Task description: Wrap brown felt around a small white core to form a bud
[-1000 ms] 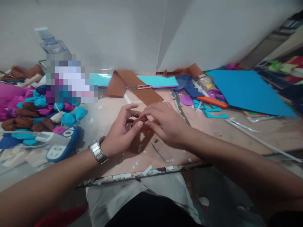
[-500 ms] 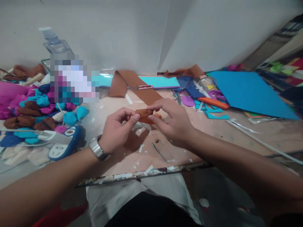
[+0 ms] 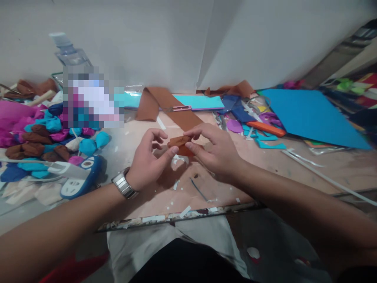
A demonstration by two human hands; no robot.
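Observation:
Pinched between the thumb and fingers of my right hand (image 3: 216,151) is a small folded piece of brown paper (image 3: 179,144), held above the table. My left hand (image 3: 151,157), with a metal watch on its wrist, is at the piece's left end; its fingers are apart and its thumb tip is by the lower left edge. Behind the hands a long brown strip (image 3: 167,103) lies folded across a light blue strip (image 3: 206,102). A small pink cutter (image 3: 181,108) rests on the brown strip.
Coloured paper bundles (image 3: 38,137), a blue and white power strip (image 3: 81,181) and a plastic bottle (image 3: 72,53) are at the left. On the right are an orange cutter (image 3: 266,128), a blue sheet (image 3: 312,116), scraps and a white stick (image 3: 326,175). Behind stands a pale wall (image 3: 141,43).
The fingers of my left hand have opened and lifted off the brown piece. My right hand still grips it, and the piece has tilted slightly.

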